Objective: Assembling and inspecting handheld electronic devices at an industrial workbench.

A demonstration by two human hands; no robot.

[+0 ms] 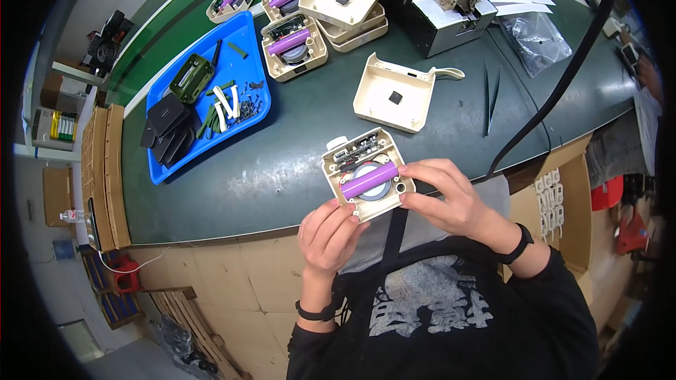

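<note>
Between my hands is a cream plastic housing (381, 209), its inside facing up at the table's front edge. A purple cylindrical battery (370, 180) lies slantwise across it, over a round speaker (373, 192). A circuit board (358, 153) sits along the housing's far side. My left hand (328, 236) grips the near left corner, fingers closed on the rim. My right hand (447, 193) pinches the right side, thumb and fingertips beside the battery's end. Just beyond lies a matching cream cover (396, 95) with a strap loop and a small dark square inside.
At the left, a blue tray (246, 28) holds dark covers, a green casing, white strips and screws. Several housings with batteries (294, 46) and stacked covers (342, 1) stand behind. Tweezers (491, 98), a metal machine (458, 10) and a black cable (563, 88) are at right.
</note>
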